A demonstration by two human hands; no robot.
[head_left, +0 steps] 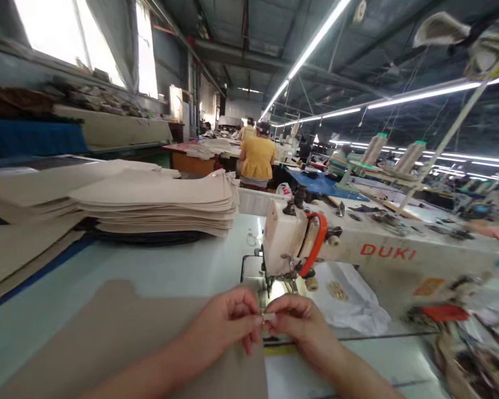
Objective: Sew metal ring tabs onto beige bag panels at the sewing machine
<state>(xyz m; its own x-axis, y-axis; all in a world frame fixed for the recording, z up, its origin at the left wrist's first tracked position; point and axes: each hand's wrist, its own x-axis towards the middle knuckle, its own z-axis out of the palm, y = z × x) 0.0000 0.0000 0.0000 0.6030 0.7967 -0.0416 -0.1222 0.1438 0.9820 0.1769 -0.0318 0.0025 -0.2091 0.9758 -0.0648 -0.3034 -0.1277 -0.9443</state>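
Observation:
My left hand [232, 321] and my right hand [298, 322] meet in front of the sewing machine's needle area. Thumbs and forefingers of both are closed on a small pale strip [268, 317] with a thin gold-coloured bit on it, too small to make out fully. Just beyond them is the white sewing machine [285, 233], its lamp lit under the head and an orange-red cover on its front. Under my left forearm a beige fabric piece [149, 327] lies flat on the table.
A thick stack of beige fabric pieces [158, 199] stands at the back left on the pale table [183, 271]. Right of the needle lies a white cloth [353, 299] with small beige bits [336, 291]. Strips and scraps [461, 354] crowd the right. A person in yellow [258, 155] sits ahead.

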